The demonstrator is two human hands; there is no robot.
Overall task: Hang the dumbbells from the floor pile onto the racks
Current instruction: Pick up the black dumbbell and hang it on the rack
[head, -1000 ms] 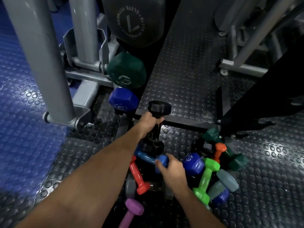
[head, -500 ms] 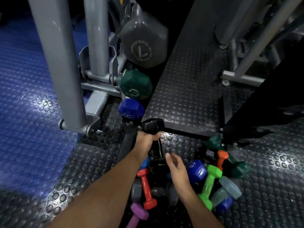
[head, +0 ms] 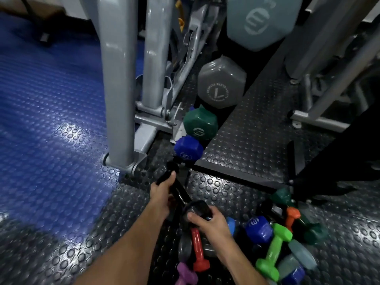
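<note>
Black and hard to make out against the studded rubber floor (head: 236,198), a dumbbell (head: 181,190) is held off the pile (head: 273,243) by both hands — the left hand (head: 162,194) curled round its handle, the right hand (head: 207,220) gripping the near head. This looks like the carry step; next it likely needs lifting to a free rack slot below the blue hex dumbbell (head: 188,149) and green one (head: 200,125) — smooth, coated, faceted heads
</note>
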